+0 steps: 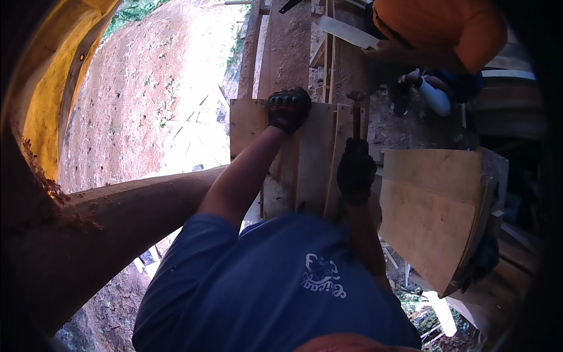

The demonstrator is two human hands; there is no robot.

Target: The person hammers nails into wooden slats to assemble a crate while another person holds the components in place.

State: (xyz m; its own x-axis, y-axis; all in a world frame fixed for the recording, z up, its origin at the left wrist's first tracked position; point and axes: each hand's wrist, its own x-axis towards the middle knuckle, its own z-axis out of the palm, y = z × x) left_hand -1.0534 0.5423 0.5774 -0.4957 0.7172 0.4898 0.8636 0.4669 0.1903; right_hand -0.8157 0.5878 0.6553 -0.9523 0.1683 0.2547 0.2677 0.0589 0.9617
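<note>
My right hand (356,173), in a dark glove, is closed around the handle of a hammer (356,120), whose head points away from me. The hammer is right of a panel of wooden boards (316,152) lying in front of my body. At the far edge of that panel is my left hand (288,110), in a black glove with padded knuckles. Its fingers are curled and closed; what they hold, if anything, is hidden. A small dark spot on the boards near my shirt is too unclear to name.
A person in an orange shirt (440,29) holds a pale board (349,32) at the far right. A plywood box (431,205) stands right of me. On my left runs a thick log (135,229), with a yellow sheet (38,76) beyond. A long plank (284,53) extends away.
</note>
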